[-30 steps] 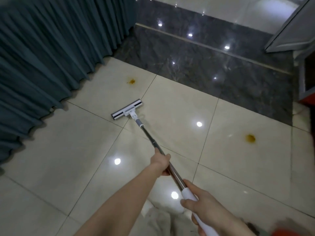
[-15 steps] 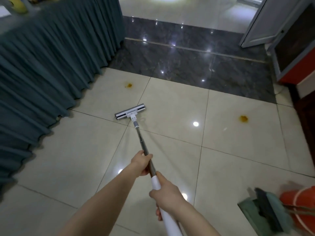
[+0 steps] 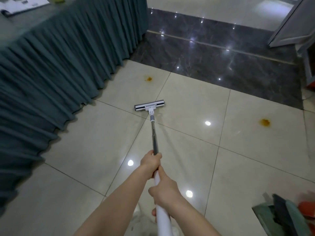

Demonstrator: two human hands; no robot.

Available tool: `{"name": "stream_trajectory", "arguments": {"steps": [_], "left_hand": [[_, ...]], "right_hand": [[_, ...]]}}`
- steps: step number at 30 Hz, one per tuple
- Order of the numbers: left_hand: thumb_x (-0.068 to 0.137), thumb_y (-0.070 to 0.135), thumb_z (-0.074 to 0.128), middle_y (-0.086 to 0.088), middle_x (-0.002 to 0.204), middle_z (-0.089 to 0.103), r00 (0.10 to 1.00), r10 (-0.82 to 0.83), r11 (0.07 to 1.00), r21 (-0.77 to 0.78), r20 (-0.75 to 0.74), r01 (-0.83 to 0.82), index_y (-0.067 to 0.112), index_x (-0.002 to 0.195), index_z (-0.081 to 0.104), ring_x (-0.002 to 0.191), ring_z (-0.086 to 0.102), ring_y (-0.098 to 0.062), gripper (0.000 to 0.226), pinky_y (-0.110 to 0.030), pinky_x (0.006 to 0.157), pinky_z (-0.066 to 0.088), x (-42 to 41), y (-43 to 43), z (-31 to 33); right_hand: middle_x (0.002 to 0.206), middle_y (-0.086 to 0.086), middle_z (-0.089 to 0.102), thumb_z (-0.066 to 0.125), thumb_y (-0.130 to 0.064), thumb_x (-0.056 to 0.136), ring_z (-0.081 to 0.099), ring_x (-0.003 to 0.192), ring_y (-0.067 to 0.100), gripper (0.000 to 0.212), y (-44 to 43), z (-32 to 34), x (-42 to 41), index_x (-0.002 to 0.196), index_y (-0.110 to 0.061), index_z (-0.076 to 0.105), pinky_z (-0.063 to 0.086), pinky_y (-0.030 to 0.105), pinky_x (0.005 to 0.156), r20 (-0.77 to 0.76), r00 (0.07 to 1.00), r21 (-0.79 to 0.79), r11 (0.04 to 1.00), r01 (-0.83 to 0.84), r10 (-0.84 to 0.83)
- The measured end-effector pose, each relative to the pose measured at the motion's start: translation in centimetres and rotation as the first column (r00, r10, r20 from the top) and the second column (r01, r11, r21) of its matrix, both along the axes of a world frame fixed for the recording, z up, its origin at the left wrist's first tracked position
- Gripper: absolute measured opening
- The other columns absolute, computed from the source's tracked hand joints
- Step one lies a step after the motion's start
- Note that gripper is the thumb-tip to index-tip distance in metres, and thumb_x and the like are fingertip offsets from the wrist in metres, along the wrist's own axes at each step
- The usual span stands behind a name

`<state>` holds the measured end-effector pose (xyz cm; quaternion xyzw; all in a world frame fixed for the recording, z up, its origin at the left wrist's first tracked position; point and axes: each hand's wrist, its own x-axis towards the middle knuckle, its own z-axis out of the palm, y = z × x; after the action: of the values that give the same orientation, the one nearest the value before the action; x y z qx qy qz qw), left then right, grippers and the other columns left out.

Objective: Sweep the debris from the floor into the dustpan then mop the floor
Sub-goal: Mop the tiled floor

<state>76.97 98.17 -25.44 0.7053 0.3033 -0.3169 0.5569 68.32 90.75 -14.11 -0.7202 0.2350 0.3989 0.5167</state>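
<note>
I hold a flat mop with both hands. Its grey and white head (image 3: 149, 105) lies on the cream floor tiles ahead of me, and the metal pole (image 3: 154, 137) runs back toward my body. My left hand (image 3: 151, 163) is wrapped around the pole higher up. My right hand (image 3: 164, 191) grips the white handle section just behind it. One orange-brown stain (image 3: 149, 79) sits beyond the mop head to the left. A second stain (image 3: 264, 122) lies far to the right. A green dustpan (image 3: 271, 217) with a dark broom head rests at the lower right.
A table with a pleated teal skirt (image 3: 56, 79) fills the left side. Dark marble flooring (image 3: 221, 58) borders the cream tiles at the back. A door (image 3: 293, 23) stands at the upper right, with an orange object (image 3: 306, 210) by the dustpan.
The mop head has slid to the right and turned square to me. My hands have closed up along the pole, and the view has shifted slightly.
</note>
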Motion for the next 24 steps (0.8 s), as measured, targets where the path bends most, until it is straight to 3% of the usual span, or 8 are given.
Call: {"name": "stream_trajectory", "arguments": {"steps": [2,4,9,14,21,24], "left_hand": [[0.084,0.025,0.049,-0.005,0.090,0.062,0.999,-0.046,0.999,0.030,0.013,0.046,0.025,0.114,0.057,0.079,0.062,-0.028,0.030,-0.040,0.076,0.056,1.2,0.9,-0.4],[0.084,0.027,0.050,0.000,0.088,0.062,0.997,-0.069,0.996,0.066,0.024,0.067,0.029,0.100,0.056,0.082,0.064,-0.027,0.017,-0.039,0.078,0.056,2.6,2.0,-0.8],[0.087,0.030,0.052,-0.004,0.098,0.064,0.991,-0.121,0.991,0.069,0.063,0.117,0.035,0.100,0.049,0.095,0.064,-0.029,0.014,-0.041,0.084,0.056,9.3,5.5,-0.4],[0.085,0.028,0.054,-0.003,0.082,0.060,0.986,-0.155,0.987,0.062,0.059,0.151,0.019,0.099,0.060,0.072,0.060,-0.021,0.018,-0.026,0.055,0.049,17.2,8.8,-0.3],[0.088,0.027,0.051,-0.009,0.096,0.063,0.975,-0.212,0.977,0.039,0.067,0.210,0.020,0.109,0.059,0.093,0.063,-0.030,0.024,-0.045,0.085,0.056,25.5,8.9,-0.9],[0.088,0.028,0.050,-0.008,0.097,0.063,0.968,-0.240,0.970,0.051,0.067,0.237,0.020,0.111,0.058,0.093,0.062,-0.029,0.025,-0.045,0.088,0.054,29.6,8.0,-1.4]], "right_hand": [[0.113,0.007,0.055,0.041,-0.001,0.080,0.059,0.065,0.026,0.088,0.8,-0.2,1.3,0.149,-0.049,0.012,0.061,0.041,0.061,-0.015,1.000,-0.009,1.000,-0.024,0.023],[0.112,0.006,0.053,0.042,-0.001,0.081,0.058,0.057,0.024,0.090,1.8,-0.1,2.9,0.148,-0.052,0.011,0.055,0.032,0.045,-0.056,0.998,0.002,1.000,-0.005,0.005],[0.123,0.005,0.052,0.042,0.001,0.084,0.056,0.054,0.022,0.088,5.6,0.5,9.4,0.148,-0.052,0.013,0.048,0.023,0.037,-0.059,0.997,-0.001,0.999,0.049,-0.049],[0.124,0.006,0.053,0.043,0.002,0.085,0.056,0.060,0.023,0.085,9.0,0.5,16.9,0.144,-0.056,0.022,0.050,0.027,0.039,-0.095,0.990,0.009,0.995,0.103,-0.101],[0.102,0.007,0.058,0.044,0.000,0.082,0.057,0.056,0.023,0.087,9.3,-0.5,25.0,0.141,-0.061,0.022,0.051,0.028,0.041,-0.083,0.988,-0.067,0.990,0.122,-0.127],[0.100,0.007,0.058,0.044,-0.001,0.082,0.057,0.052,0.021,0.085,8.4,-1.0,29.2,0.139,-0.061,0.026,0.049,0.026,0.040,-0.074,0.985,-0.065,0.987,0.148,-0.153]]}}
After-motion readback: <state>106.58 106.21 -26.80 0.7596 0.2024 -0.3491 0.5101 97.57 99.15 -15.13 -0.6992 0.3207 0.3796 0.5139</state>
